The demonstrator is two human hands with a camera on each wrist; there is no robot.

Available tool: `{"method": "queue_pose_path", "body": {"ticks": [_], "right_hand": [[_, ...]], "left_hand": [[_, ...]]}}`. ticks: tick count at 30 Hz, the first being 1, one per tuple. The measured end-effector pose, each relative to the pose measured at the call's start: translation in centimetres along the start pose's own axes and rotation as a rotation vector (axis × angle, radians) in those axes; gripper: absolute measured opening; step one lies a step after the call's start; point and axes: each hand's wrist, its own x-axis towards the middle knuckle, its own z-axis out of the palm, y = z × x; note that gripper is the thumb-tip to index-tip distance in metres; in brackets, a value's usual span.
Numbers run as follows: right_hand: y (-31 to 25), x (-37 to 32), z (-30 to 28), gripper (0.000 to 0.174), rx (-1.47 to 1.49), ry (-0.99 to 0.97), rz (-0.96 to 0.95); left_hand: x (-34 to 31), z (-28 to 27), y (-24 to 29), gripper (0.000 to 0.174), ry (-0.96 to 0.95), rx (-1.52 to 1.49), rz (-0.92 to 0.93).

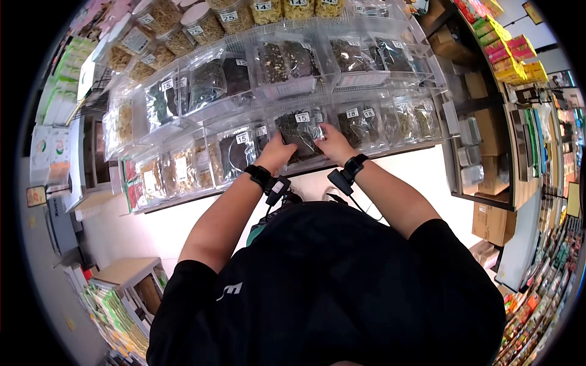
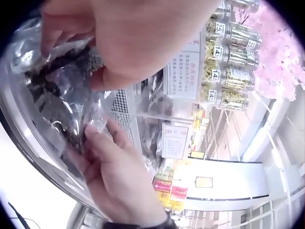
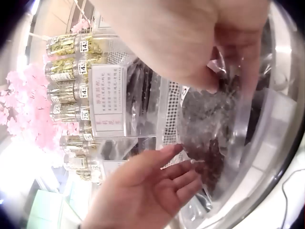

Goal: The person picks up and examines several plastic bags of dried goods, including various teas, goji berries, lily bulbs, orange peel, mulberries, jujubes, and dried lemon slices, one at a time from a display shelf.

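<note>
A clear plastic bag of dark dried leaves, with a white "15" label, sits in the middle compartment of the lower shelf row. My left hand grips its left side, the thumb lying towards the front. On the other side my right hand pinches the plastic between thumb and fingers; the left wrist view shows this right hand close up, at the crinkled film. In the right wrist view the left hand has bent fingers at the bag's edge. Part of the bag is hidden behind both hands.
Clear bins hold more bags, such as the "18" bags to the right and another "15" bag to the left. Above stand an upper row of bins and several labelled jars. The shelf's front edge runs below the hands.
</note>
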Motion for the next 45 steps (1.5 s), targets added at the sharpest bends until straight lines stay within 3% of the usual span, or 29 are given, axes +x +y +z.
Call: {"method": "queue_pose_path", "body": {"ticks": [3,6,7,8,12,14,15,16,18,20,22,24,28,29,30,32,33,36,42,45], "right_hand": [[1.7,0.4,1.0,0.051,-0.143,0.190,-0.093],[2.1,0.1,1.5,0.044,-0.240,0.152,-0.204],[2.0,0.2,1.8,0.038,-0.431,0.175,-0.202],[1.8,0.3,1.9,0.038,-0.431,0.184,-0.186],[1.0,0.1,1.6,0.028,-0.514,0.226,-0.250],[-0.4,-0.8,0.1,0.029,-0.349,0.256,-0.258],[-1.3,-1.3,-1.0,0.029,-0.314,0.278,-0.279],[-1.2,-1.6,-2.3,0.029,-0.317,0.279,-0.283],[-0.4,-1.7,-5.6,0.030,-0.218,0.478,-0.279],[1.9,-0.6,-9.4,0.033,-0.412,0.644,-0.291],[3.5,0.6,-12.5,0.039,-0.441,0.581,-0.208],[4.0,1.5,-14.2,0.046,-0.596,0.348,0.023],[6.2,4.0,-15.0,0.050,-0.503,0.061,0.058],[7.6,5.0,-14.9,0.046,-0.557,0.036,-0.125],[8.1,5.4,-14.8,0.046,-0.549,0.015,-0.137],[8.5,5.9,-14.0,0.041,-0.259,-0.049,0.109],[6.7,5.4,-14.8,0.041,-0.214,-0.202,0.152],[6.7,5.8,-14.2,0.048,-0.114,-0.311,0.204],[7.3,6.5,-13.4,0.042,-0.201,-0.350,0.185],[7.7,7.1,-13.6,0.029,0.006,-0.438,0.204]], "left_hand": [[0.6,0.1,0.8,0.050,-0.129,-0.020,-0.054],[-0.7,-0.4,3.2,0.045,-0.166,-0.057,-0.144],[0.1,-0.3,2.1,0.043,-0.275,-0.151,-0.109],[0.5,-0.3,1.8,0.043,-0.293,-0.149,-0.111],[1.9,-0.3,1.0,0.053,-0.423,-0.096,-0.054],[2.0,-0.4,1.6,0.055,-0.390,0.045,-0.028],[0.1,-1.7,5.3,0.059,-0.460,0.025,-0.062],[0.5,-1.2,4.5,0.059,-0.458,0.024,-0.058],[1.6,-0.5,2.7,0.062,-0.391,0.059,-0.051],[1.9,-0.1,2.5,0.063,-0.381,0.038,-0.056],[2.0,0.7,2.5,0.064,-0.309,-0.006,-0.111],[1.5,1.7,3.0,0.063,-0.207,0.035,-0.116],[1.1,3.8,2.5,0.054,-0.067,0.001,-0.138],[0.6,4.3,2.8,0.051,-0.018,0.003,-0.158],[0.0,5.0,3.0,0.049,0.026,0.006,-0.179],[-1.2,6.2,3.2,0.047,0.100,-0.013,-0.189],[-1.6,6.7,3.2,0.045,0.157,-0.037,-0.180],[-3.5,7.8,3.8,0.041,0.230,-0.126,-0.187],[-6.9,9.5,7.0,0.034,0.336,-0.201,-0.142],[-7.9,9.8,6.6,0.031,0.330,-0.278,-0.092]]}}
